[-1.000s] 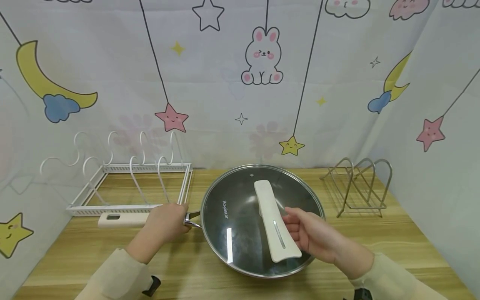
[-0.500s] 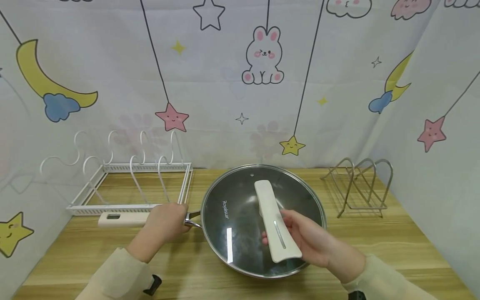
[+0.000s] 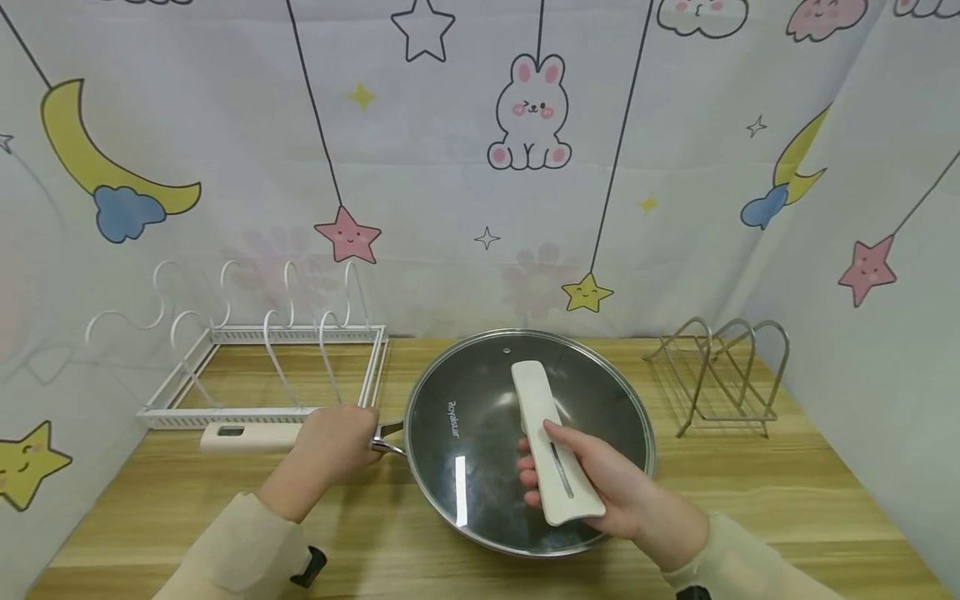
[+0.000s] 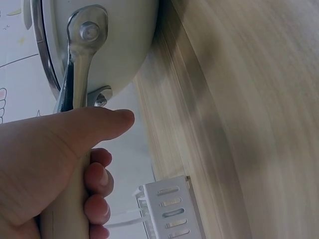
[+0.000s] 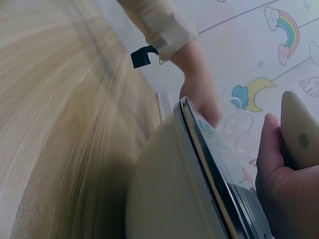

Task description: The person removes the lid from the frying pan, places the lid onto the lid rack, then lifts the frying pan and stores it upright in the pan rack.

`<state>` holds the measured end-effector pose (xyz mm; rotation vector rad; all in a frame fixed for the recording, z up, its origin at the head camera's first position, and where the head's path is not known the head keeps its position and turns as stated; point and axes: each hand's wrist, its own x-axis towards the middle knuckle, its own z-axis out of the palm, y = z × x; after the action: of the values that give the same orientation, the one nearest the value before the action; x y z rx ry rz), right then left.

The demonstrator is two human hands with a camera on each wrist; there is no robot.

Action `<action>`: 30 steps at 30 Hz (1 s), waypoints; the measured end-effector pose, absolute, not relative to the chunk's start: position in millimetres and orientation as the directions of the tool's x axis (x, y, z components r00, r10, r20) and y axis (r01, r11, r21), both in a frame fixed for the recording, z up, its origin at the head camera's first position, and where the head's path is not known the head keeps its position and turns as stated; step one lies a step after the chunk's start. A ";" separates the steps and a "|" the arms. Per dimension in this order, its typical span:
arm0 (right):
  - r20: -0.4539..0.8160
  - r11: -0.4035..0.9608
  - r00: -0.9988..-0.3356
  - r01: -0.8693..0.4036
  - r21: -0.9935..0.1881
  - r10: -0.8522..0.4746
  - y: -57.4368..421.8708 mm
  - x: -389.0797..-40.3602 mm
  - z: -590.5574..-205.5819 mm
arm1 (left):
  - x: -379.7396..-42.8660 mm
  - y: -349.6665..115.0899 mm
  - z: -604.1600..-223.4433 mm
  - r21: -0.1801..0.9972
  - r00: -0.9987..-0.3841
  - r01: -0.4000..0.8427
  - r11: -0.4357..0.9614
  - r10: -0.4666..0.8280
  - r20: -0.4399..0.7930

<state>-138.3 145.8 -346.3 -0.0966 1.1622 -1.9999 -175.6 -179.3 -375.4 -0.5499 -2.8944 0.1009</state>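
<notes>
A cream pan (image 4: 119, 45) stands on the wooden table under a dark glass lid (image 3: 480, 400) with a metal rim. My left hand (image 3: 339, 443) grips the pan's long cream handle (image 3: 255, 437) near its metal bracket; in the left wrist view the fingers wrap round it, with the thumb (image 4: 107, 124) along the top. My right hand (image 3: 611, 483) holds the lid's long cream handle (image 3: 536, 400), thumb on top beside the slot and fingertips showing at its left edge. In the right wrist view the lid's rim lies on the pan's edge.
A white wire rack (image 3: 225, 417) stands at the left, close behind the pan handle. At the back right is a smaller metal rack (image 3: 723, 415) with upright loops. A patterned cloth (image 3: 450, 167) hangs behind the wooden table (image 3: 787, 517).
My right hand has moved left from beside the lid handle and closed round it. The left hand has kept its grip on the pan handle; pan and lid have stayed in place.
</notes>
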 end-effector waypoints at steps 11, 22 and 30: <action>-0.294 -0.247 -0.720 0.543 -0.802 -0.628 143.1 -142.5 -356.7 | -177.6 -178.1 -374.8 -0.080 -0.914 0.356 0.931 0.364 0.180; -0.263 -0.248 -0.723 0.517 -0.819 -0.638 142.4 -151.9 -356.1 | -184.3 -175.3 -374.1 -0.060 -0.926 0.344 0.937 0.349 0.144; -0.274 -0.249 -0.744 0.508 -0.825 -0.609 145.1 -160.0 -358.7 | -189.8 -174.7 -374.0 -0.050 -0.935 0.333 0.942 0.337 0.111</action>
<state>-160.0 145.1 -358.7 -0.1310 1.2927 -2.0386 -189.8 -174.7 -374.0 -0.5156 -2.9785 0.0453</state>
